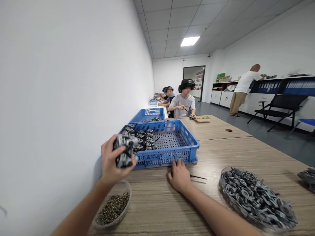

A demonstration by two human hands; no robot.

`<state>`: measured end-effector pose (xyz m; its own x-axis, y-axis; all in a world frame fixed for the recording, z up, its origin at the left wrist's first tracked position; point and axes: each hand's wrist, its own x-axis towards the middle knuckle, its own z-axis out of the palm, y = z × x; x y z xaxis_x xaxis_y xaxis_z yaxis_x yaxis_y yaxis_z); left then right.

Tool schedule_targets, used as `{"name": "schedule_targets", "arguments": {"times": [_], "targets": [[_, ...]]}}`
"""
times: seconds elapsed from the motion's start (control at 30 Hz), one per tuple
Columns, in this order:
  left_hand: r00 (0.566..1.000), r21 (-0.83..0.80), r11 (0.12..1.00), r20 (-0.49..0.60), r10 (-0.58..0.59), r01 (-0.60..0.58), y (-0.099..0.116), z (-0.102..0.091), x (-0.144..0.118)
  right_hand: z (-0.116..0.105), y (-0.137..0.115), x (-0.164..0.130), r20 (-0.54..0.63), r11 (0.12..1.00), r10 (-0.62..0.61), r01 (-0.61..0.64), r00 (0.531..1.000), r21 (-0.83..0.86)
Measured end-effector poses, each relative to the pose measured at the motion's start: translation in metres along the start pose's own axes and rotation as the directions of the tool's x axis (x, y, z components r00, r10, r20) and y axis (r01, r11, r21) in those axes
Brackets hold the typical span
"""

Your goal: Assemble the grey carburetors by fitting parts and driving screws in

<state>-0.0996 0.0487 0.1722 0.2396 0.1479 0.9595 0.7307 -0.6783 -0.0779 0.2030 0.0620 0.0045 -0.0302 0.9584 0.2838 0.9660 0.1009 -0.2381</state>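
Head view: your left hand (112, 162) is gripping a metal part (125, 150) by the blue crate (169, 144); right hand (179, 175) is resting flat, fingers together, on the table (221, 144), prob. bracing.

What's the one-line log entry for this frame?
left hand: holds metal assembly by blue crate | right hand: flat on table, on thin tool | screw bowl, washer tray near

My left hand (110, 162) has a metal part (125, 150) up over the near left corner of the crate (172, 154). Bowl of screws (113, 207) sits below it, right hand (179, 177) on the table (221, 144) just before the crate, tray of parts (256, 196) off to the right.
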Motion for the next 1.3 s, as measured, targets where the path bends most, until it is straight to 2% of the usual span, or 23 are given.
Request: {"name": "schedule_targets", "arguments": {"times": [0.1, 0.17, 0.23, 0.3, 0.43, 0.6, 0.8, 0.87, 1.0, 1.07, 1.13, 1.3], "targets": [[0.994, -0.136, 0.986, 0.037, 0.101, -0.095, 0.067, -0.02, -0.018, 0.002, 0.015, 0.011, -0.023, 0.998, 0.055, -0.056, 0.998, -0.03], [0.988, -0.215, 0.969, 0.068, 0.139, -0.122, 0.098, -0.024, -0.038, 0.005, 0.018, 0.012, -0.022, 0.998, 0.05, -0.051, 0.998, -0.044], [0.985, -0.276, 0.957, 0.119, 0.124, -0.087, 0.118, -0.019, -0.06, 0.007, 0.018, 0.012, -0.02, 0.997, 0.048, -0.049, 0.999, -0.056], [0.97, -0.319, 0.948, 0.232, 0.07, 0.008, 0.126, -0.008, -0.081, 0.008, 0.017, 0.011, -0.019, 0.997, 0.047, -0.048, 0.999, -0.065], [0.912, -0.316, 0.932, 0.408, -0.036, 0.178, 0.121, 0.02, -0.109, 0.008, 0.017, 0.011, -0.018, 0.996, 0.043, -0.044, 0.999, -0.076], [0.844, -0.136, 0.924, 0.47, -0.258, 0.358, 0.105, 0.042, -0.133, 0.009, 0.016, 0.013, -0.005, 0.996, 0.039, -0.039, 0.999, -0.076], [0.777, -0.062, 0.912, 0.549, -0.308, 0.405, 0.1, 0.055, -0.14, 0.01, 0.013, 0.015, 0.012, 0.996, 0.053, -0.052, 0.999, -0.066], [0.77, -0.024, 0.919, 0.555, -0.315, 0.394, 0.099, 0.06, -0.139, 0.009, 0.013, 0.015, 0.022, 0.997, 0.051, -0.05, 0.998, -0.067], [0.802, 0.079, 0.924, 0.473, -0.364, 0.373, 0.096, 0.065, -0.147, 0.006, 0.014, 0.014, 0.032, 0.996, 0.049, -0.047, 0.998, -0.071], [0.793, 0.139, 0.91, 0.452, -0.409, 0.39, 0.094, 0.065, -0.153, 0.005, 0.013, 0.014, 0.033, 0.996, 0.053, -0.051, 0.998, -0.072], [0.749, 0.207, 0.884, 0.47, -0.466, 0.419, 0.095, 0.066, -0.155, 0.006, 0.013, 0.015, 0.035, 0.996, 0.058, -0.056, 0.998, -0.074], [0.594, 0.311, 0.83, 0.586, -0.551, 0.463, 0.098, 0.066, -0.15, 0.008, 0.014, 0.015, 0.037, 0.995, 0.06, -0.057, 0.998, -0.084]]}}
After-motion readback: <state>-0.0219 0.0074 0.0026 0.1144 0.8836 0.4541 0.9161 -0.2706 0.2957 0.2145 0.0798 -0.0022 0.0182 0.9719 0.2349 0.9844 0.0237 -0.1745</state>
